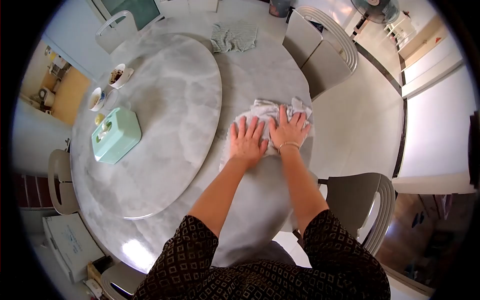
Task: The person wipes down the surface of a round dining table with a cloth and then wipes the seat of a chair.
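Observation:
A white cloth lies bunched and partly spread near the right edge of a round grey marbled table. My left hand rests flat on the cloth's left part, its fingers spread. Pressed on the right part is my right hand, also flat with fingers apart and a bracelet at the wrist. Neither hand grips the cloth; both palms hide some of it. Its far folds rise in a crumpled ridge beyond my fingertips.
Left of my hands is a raised round turntable bearing a mint-green tissue box and small bowls. A grey-green striped cloth lies at the far side. Chairs surround the table; one stands close on my right.

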